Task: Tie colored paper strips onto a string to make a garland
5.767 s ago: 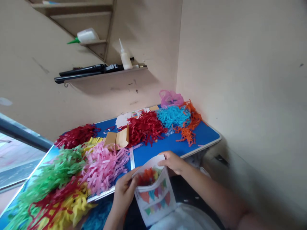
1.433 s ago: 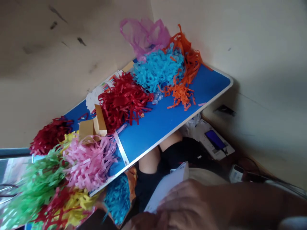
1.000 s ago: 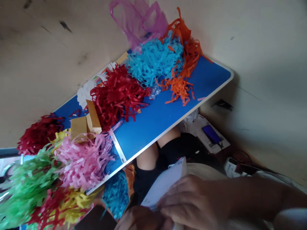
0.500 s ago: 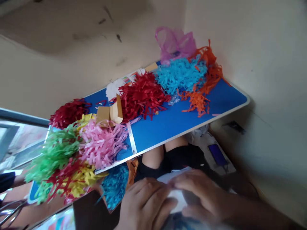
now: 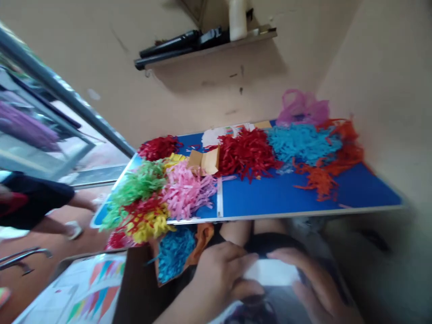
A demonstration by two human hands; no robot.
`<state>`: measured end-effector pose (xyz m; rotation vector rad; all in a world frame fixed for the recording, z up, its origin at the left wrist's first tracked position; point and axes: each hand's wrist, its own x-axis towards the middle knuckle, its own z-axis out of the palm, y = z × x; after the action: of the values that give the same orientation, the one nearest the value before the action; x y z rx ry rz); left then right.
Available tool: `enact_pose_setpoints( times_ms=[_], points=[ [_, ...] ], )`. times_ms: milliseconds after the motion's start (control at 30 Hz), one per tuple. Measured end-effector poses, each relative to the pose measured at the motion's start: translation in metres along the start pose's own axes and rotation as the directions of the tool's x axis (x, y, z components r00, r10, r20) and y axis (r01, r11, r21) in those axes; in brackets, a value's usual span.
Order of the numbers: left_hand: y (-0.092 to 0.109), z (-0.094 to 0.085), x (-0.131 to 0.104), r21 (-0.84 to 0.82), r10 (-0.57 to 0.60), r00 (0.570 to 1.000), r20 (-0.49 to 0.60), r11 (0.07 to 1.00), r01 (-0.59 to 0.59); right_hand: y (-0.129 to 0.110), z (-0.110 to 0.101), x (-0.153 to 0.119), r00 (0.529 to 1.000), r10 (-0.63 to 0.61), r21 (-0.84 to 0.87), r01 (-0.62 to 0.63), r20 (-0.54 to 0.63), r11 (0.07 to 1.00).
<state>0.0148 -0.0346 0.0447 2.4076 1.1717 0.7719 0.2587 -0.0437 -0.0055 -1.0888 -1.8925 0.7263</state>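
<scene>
Low in the view, in front of my lap, my left hand point(image 5: 229, 274) pinches the left end of a white, flat piece point(image 5: 272, 272) that looks like paper or card. At its right end, my right hand point(image 5: 312, 279) grips the same piece between thumb and fingers. Below it hangs something greyish and see-through, too blurred to make out. Beyond my hands, the blue table point(image 5: 256, 195) bears shredded paper in pink point(image 5: 187, 189), red point(image 5: 248, 153), light blue point(image 5: 303, 143), orange point(image 5: 319, 180) and green point(image 5: 138, 184).
An open brown box point(image 5: 138, 288) holding printed sheets stands at the lower left. Beside it sits a box of blue shreds point(image 5: 177, 254). A wall shelf point(image 5: 209, 49) holds a white bottle. At the left, a person's legs point(image 5: 50, 225) show near the doorway.
My view has swung left and up, bringing in the shelf and the person's legs. My hands have moved apart, leaving more of the white piece visible between them.
</scene>
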Motion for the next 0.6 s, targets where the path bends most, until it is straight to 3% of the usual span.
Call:
enact_pose_setpoints(
  times_ms=[100, 200, 300, 400, 600],
  points=[
    [-0.006, -0.003, 0.001, 0.059, 0.029, 0.999, 0.017, 0.998, -0.03, -0.007, -0.002, 0.004, 0.996, -0.014, -0.018, 0.016, 0.086, 1.0],
    [-0.01, -0.005, 0.007, 0.111, 0.079, 0.997, 0.026, 0.991, -0.081, -0.011, 0.002, 0.008, 0.999, 0.01, 0.015, -0.011, 0.053, 1.0],
    [-0.007, -0.005, 0.012, 0.135, 0.104, 0.993, 0.051, 0.985, -0.11, -0.015, 0.009, 0.012, 0.995, 0.096, 0.193, -0.095, 0.002, 0.977],
    [-0.002, -0.007, 0.018, 0.17, 0.114, 0.991, 0.064, 0.978, -0.123, -0.019, 0.014, 0.015, 0.983, 0.18, 0.346, -0.179, 0.03, 0.921],
    [0.006, -0.004, 0.023, 0.271, 0.234, 0.972, 0.019, 0.935, -0.23, -0.013, 0.013, 0.018, 0.998, 0.055, 0.282, -0.046, -0.027, 0.958]
  ],
)
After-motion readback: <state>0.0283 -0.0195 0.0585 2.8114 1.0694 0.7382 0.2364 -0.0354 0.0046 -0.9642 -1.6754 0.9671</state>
